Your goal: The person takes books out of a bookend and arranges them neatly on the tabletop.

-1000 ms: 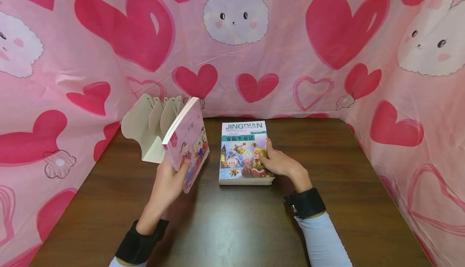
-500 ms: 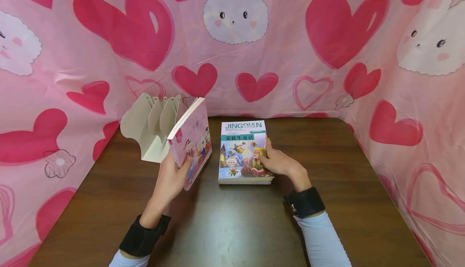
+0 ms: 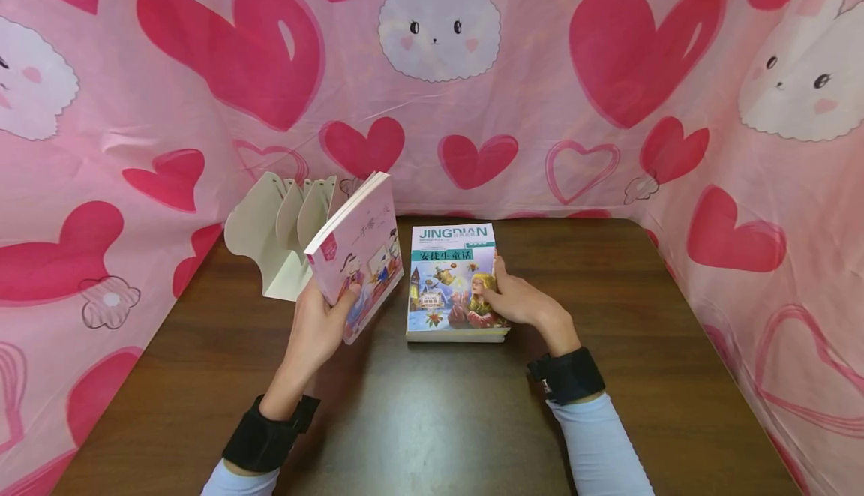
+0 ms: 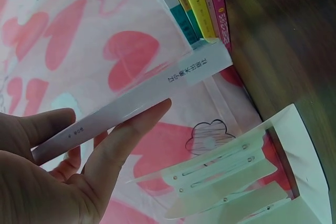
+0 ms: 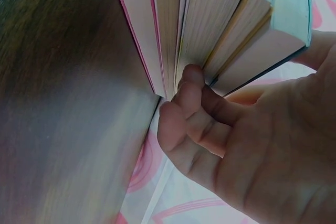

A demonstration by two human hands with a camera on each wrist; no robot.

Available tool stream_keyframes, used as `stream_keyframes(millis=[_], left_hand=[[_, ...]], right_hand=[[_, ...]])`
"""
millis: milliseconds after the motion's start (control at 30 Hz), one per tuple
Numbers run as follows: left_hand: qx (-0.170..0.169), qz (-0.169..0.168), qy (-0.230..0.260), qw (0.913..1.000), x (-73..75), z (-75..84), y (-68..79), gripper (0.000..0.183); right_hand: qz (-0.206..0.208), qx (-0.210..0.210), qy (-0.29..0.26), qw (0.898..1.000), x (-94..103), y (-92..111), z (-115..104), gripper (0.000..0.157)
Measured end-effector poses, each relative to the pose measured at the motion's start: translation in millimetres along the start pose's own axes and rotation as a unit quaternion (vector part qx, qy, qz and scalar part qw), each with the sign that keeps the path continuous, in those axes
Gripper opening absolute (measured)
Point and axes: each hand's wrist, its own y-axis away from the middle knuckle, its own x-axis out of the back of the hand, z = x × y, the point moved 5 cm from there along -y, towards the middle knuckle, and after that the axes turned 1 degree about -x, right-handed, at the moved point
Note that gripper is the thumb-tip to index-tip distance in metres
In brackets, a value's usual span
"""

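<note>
My left hand (image 3: pixel 316 331) holds a pink book (image 3: pixel 358 252) raised and tilted over the table, thumb on its illustrated front cover and fingers behind it. In the left wrist view the book's pale spine (image 4: pixel 134 98) lies between thumb and fingers. My right hand (image 3: pixel 529 305) grips the right side of a stack of books (image 3: pixel 442 286), thumb on the top blue-and-white cover. Seen from the right wrist, curled fingers (image 5: pixel 173 124) press the page edges of several books of different thickness. The stack lies flat on the table.
A cream bookend rack (image 3: pixel 263 248) with several curved dividers stands at the back left, partly behind the pink book. Beneath everything is a dark wooden table (image 3: pixel 418 413). Pink cloth (image 3: pixel 432 106) with hearts and rabbits hangs around the back and sides.
The pink book has moved slightly right and turned so that more of its front cover faces me. My right hand and the stack have stayed in place.
</note>
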Motion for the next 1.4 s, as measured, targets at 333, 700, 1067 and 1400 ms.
stream_keyframes(millis=[333,700,1067,1400], left_hand=[[0.016,0.027,0.018,0.9993,-2.3,3.2,-0.7,0.042],[-0.004,0.036,0.018,0.9992,2.8,6.5,-3.2,0.041],[-0.012,0.037,0.037,0.9985,3.2,18.1,-4.0,0.042],[-0.009,0.016,0.064,0.9978,-1.8,23.8,-8.6,0.041]], right_hand=[[0.044,0.003,0.031,0.999,6.0,1,-2,0.087],[0.162,0.130,0.028,0.978,22.4,3,-25,0.059],[0.201,0.159,-0.014,0.966,19.5,8,-44,0.055],[0.221,0.222,-0.046,0.949,4.7,9,-67,0.065]])
